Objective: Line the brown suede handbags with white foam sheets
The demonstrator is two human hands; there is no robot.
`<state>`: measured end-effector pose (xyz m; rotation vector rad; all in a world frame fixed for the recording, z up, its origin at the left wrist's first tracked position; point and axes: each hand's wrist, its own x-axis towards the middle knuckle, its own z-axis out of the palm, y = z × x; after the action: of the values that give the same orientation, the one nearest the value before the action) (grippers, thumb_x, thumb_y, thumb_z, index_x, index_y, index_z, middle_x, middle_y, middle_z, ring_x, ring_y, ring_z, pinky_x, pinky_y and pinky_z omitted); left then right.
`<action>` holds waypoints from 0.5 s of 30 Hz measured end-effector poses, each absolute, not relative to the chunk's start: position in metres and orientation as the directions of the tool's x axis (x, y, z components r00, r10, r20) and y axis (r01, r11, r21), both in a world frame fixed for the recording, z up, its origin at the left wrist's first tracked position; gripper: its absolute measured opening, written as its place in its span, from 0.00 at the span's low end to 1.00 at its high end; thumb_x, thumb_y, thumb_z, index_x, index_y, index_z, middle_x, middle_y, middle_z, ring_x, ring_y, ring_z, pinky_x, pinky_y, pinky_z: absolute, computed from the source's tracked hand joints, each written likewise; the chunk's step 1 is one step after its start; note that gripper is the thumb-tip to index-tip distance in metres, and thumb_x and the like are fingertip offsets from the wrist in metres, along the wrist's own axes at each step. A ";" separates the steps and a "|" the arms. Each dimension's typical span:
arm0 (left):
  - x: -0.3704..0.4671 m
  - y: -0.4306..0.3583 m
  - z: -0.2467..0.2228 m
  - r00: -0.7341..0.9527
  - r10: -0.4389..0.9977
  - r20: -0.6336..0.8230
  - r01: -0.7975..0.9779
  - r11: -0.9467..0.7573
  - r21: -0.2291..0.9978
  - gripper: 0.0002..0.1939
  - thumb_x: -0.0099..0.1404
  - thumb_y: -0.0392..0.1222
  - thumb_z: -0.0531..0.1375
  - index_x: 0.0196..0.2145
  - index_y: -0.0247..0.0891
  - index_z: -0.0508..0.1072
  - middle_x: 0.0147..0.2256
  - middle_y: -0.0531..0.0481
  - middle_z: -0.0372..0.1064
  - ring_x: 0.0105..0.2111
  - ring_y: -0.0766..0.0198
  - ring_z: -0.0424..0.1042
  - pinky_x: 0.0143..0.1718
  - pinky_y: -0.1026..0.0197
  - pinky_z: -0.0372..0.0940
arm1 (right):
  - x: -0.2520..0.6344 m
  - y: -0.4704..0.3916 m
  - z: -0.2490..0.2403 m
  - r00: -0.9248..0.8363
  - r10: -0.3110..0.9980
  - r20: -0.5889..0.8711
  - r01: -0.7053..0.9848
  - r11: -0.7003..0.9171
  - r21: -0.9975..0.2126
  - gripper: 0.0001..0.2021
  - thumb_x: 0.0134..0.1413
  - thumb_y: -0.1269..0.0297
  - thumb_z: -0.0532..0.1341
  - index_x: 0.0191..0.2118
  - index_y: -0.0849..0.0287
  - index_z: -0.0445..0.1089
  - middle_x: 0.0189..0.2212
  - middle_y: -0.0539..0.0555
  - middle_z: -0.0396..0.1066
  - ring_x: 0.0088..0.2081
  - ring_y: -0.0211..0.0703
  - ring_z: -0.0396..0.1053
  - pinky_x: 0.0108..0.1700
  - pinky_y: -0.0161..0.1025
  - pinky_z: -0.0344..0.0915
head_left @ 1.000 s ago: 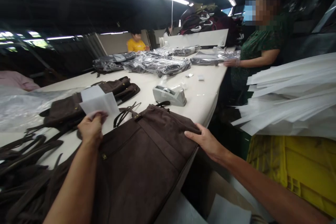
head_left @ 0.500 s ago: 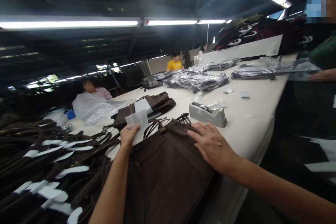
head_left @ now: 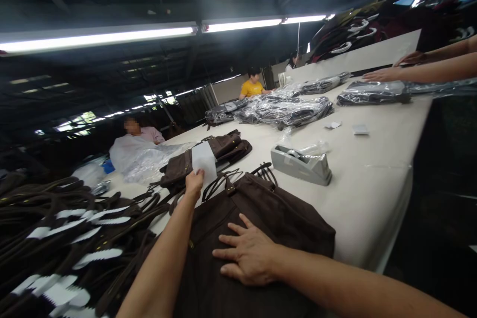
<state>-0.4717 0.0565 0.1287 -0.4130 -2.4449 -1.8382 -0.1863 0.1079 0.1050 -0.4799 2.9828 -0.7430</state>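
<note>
A dark brown bag (head_left: 294, 218) with thin handles lies in front of me, across the table's near edge. My right hand (head_left: 249, 251) rests flat on it, fingers spread, holding nothing. Beyond the bag's top edge, my left hand (head_left: 195, 182) is closed, its fingertips on a thin white sheet (head_left: 209, 174). Behind that sheet are folded brown bags (head_left: 227, 145) with a white band of paper across them; the two white pieces overlap in view, so their border is unclear. A grey tape dispenser (head_left: 301, 165) stands to the right of the handles.
Brown straps with white paper strips (head_left: 99, 258) are heaped at left. Plastic-wrapped bags (head_left: 286, 111) lie farther along the white table (head_left: 376, 159), with small paper pieces on it. A co-worker's hands (head_left: 391, 74) are at far right; other people sit beyond the table.
My right hand has moved from the bag's upper right edge down onto its middle. My left hand has moved slightly up and right with the sheet. The co-worker's hands have come over the wrapped bag.
</note>
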 end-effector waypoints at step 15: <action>-0.467 0.054 0.235 -0.986 0.056 0.155 0.161 0.121 0.979 0.13 0.67 0.44 0.59 0.45 0.34 0.70 0.41 0.48 0.71 0.36 0.65 0.72 0.36 0.58 0.71 | -0.191 0.113 0.099 -0.947 -0.316 0.059 -0.303 0.815 -0.494 0.25 0.65 0.47 0.48 0.64 0.47 0.60 0.67 0.53 0.48 0.69 0.57 0.36 0.65 0.65 0.25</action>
<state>-0.4671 0.0540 0.2348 -0.2231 -2.2913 -2.0188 -0.1911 0.1128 0.0988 -0.5059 2.9684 -0.8021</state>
